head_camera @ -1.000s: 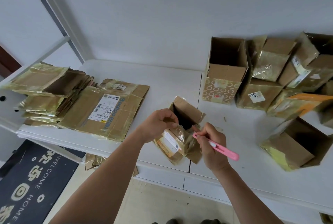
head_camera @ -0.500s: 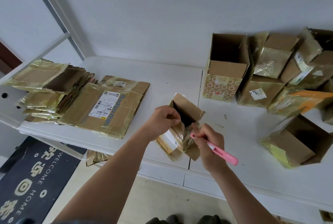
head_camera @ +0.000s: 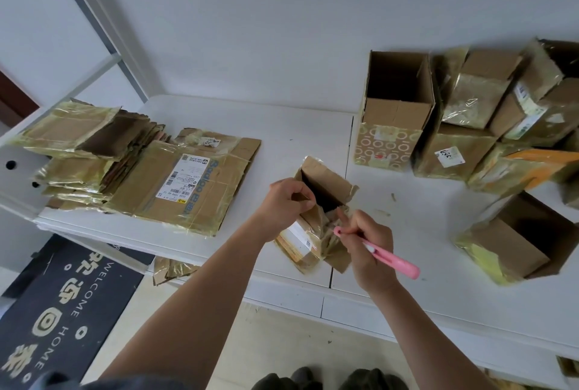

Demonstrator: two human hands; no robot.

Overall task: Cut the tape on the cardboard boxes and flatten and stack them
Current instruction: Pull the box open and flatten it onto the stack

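A small tape-wrapped cardboard box (head_camera: pixel 326 189) lies open on the white table (head_camera: pixel 282 126), near its front edge. My left hand (head_camera: pixel 283 204) grips the box's left flap and wall. My right hand (head_camera: pixel 368 244) holds a pink cutter (head_camera: pixel 391 256) like a pen, its tip at the crumpled tape on the box's near right corner. A stack of flattened boxes (head_camera: pixel 131 170) lies on the table's left side, the top one bearing a white shipping label.
Several unflattened boxes (head_camera: pixel 470 126) are piled at the back right, one upright and open (head_camera: pixel 396 113). Another open box (head_camera: pixel 517 239) lies on its side at right. Flattened cardboard (head_camera: pixel 172 269) lies on the floor by a dark welcome mat (head_camera: pixel 59 305).
The cutter tip has moved slightly up along the box's near corner. My left hand keeps its grip on the flap. The camera has shifted a little.
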